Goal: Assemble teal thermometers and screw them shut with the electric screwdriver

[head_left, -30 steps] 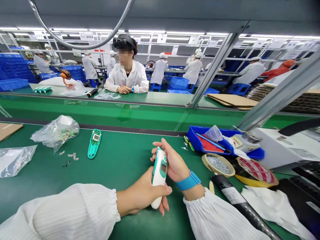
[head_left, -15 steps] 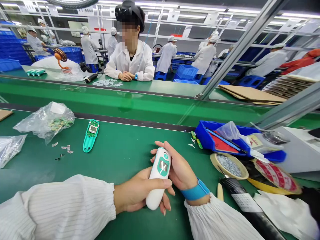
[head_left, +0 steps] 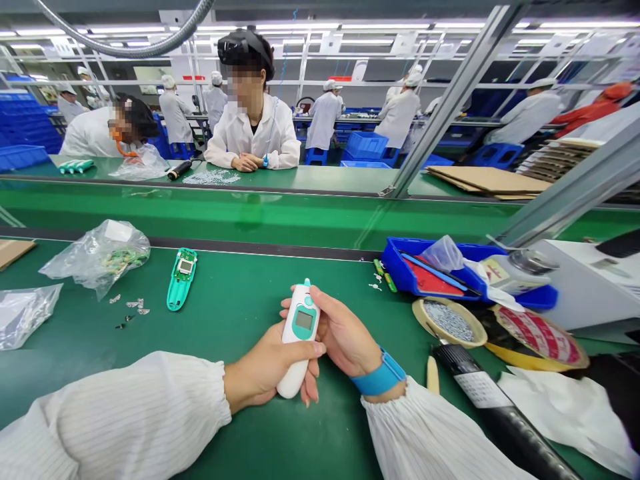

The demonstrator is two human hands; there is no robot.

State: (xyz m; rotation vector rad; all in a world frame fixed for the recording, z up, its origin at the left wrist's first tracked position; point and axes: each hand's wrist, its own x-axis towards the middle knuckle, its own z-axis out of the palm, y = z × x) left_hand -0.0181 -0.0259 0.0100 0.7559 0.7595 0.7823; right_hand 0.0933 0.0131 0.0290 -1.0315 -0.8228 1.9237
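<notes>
A white thermometer-like device (head_left: 299, 340) with a teal-framed screen and a teal tip stands tilted above the green table. My left hand (head_left: 265, 363) wraps round its lower body, thumb across the front. My right hand (head_left: 345, 330), with a blue band at the wrist, holds its upper right side, thumb near the tip and fingers behind. Left of my hands lies an open teal housing (head_left: 182, 280) with a circuit board and small screen in it.
Plastic bags (head_left: 107, 257) and small metal pieces (head_left: 142, 311) lie left. At right are a blue tray (head_left: 400, 267), a dish of screws (head_left: 449, 321), a black electric screwdriver (head_left: 500, 400) and a tape roll (head_left: 540, 337). A person (head_left: 253, 133) sits across the green belt.
Both hands and the device have shifted slightly left and up in the view. The thumb of my right hand now shows near the tip. Across the belt, another person's bent head is more visible.
</notes>
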